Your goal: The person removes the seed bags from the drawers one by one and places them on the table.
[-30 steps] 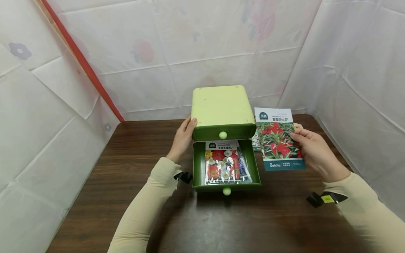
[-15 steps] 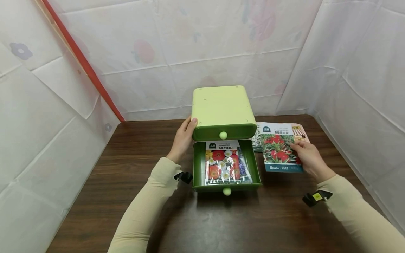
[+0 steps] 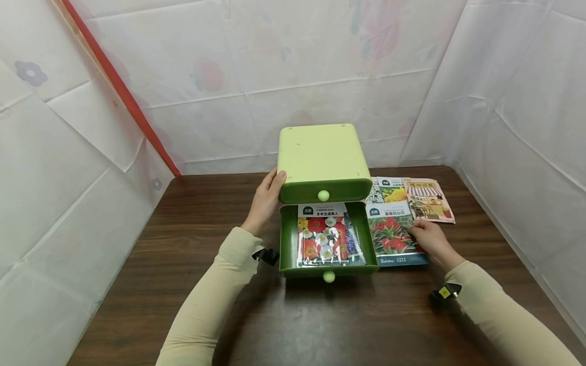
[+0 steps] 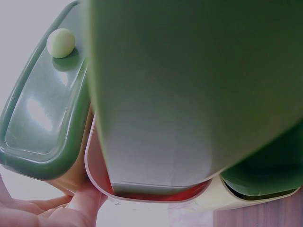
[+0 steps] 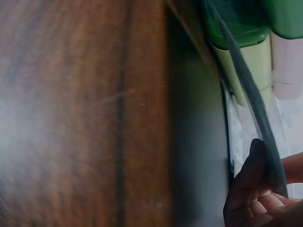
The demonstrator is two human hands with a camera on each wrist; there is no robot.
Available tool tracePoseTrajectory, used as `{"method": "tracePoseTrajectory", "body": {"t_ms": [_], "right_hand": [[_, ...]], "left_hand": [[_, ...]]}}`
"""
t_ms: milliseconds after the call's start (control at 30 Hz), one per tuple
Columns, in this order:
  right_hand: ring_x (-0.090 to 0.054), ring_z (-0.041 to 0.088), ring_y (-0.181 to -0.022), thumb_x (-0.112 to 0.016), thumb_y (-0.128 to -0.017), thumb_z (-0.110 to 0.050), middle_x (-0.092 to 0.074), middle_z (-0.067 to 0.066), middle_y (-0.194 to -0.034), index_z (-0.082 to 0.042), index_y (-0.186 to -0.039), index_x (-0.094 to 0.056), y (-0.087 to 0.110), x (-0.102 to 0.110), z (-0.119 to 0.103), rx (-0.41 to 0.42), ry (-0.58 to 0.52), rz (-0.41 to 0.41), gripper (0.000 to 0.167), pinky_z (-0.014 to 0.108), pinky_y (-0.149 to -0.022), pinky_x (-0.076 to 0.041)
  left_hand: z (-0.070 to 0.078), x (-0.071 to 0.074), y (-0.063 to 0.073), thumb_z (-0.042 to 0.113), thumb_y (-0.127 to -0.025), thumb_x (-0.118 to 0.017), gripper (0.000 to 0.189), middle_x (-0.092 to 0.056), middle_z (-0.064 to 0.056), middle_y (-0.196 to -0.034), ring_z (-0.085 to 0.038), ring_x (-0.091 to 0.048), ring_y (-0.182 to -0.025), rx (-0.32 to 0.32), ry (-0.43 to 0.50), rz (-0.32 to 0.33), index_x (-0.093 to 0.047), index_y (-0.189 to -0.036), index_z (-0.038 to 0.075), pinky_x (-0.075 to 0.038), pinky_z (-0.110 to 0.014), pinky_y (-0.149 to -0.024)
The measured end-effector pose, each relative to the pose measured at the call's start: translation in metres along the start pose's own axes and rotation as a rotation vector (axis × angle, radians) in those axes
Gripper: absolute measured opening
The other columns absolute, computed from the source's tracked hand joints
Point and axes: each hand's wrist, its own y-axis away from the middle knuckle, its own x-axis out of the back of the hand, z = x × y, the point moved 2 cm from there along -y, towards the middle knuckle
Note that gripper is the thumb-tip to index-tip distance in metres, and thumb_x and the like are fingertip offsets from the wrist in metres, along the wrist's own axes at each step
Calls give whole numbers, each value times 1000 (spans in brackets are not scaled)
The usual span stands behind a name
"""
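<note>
My left hand (image 3: 264,203) holds the left side of a small drawer cabinet (image 3: 322,152) with a pale yellow-green top and green drawer fronts. The lower drawer (image 3: 373,254) is pulled out. Inside it lies a seed packet with poppies (image 3: 321,236), partly covering another packet (image 3: 353,241) with purple flowers. To the drawer's right, my right hand (image 3: 432,241) pinches the right edge of a seed packet with red flowers (image 3: 393,236). In the right wrist view this packet (image 5: 253,94) is seen edge-on between thumb and fingers, tilted above the table.
Behind the held packet lie a pink packet with a shop picture (image 3: 428,201), a packet with yellow flowers (image 3: 393,194) and one with white flowers (image 3: 374,193). White sheeting (image 3: 274,101) encloses the dark wooden table (image 3: 206,213) at the back and sides.
My right hand has lowered the red-flower packet and brought it left and nearer, beside the drawer. The packets behind now show more fully. My left hand has stayed on the cabinet.
</note>
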Motion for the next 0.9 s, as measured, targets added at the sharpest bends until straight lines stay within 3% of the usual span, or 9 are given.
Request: {"method": "tracePoseTrajectory", "body": {"t_ms": [133,300,533,733,900], "right_hand": [[-47,15,-78,-49,-102,-20,-56,3,-87,5,-102,-60,2,-6,1,16,47,-27,27,28,-66,-41],[-50,14,-77,-52,-100,-18,-60,13,-98,10,-111,-59,4,-10,1,20,48,-49,32,29,-64,-44],[-51,13,-66,-56,-97,-16,-58,5,-79,12,-109,-56,3,-13,0,31,74,-77,30,30,-58,-45],[-45,12,-56,-57,-97,-16,-47,-2,-62,3,-92,-53,3,-16,-1,47,118,-111,20,30,-54,-41],[-43,14,-55,-58,-97,-17,-45,-2,-60,0,-89,-52,4,-17,-3,92,195,-95,20,30,-54,-38]], "left_hand": [[0,0,-1,65,-96,-45,72,-33,-1,-158,-22,-47,-133,-1,-17,3,-28,-155,28,-43,-46,-109],[0,0,0,62,-96,-45,70,-34,-3,-157,-26,-51,-129,-1,18,-15,-28,-155,29,-45,-48,-106],[0,0,1,61,-97,-46,69,-36,-3,-156,-26,-53,-126,-9,33,-24,-28,-155,29,-48,-48,-104],[0,0,1,62,-96,-46,71,-36,-5,-155,-27,-55,-124,-4,26,-15,-28,-156,27,-49,-48,-102],[4,0,4,58,-99,-45,67,-35,-4,-156,-27,-53,-126,0,34,-25,-27,-155,27,-47,-48,-104]]}}
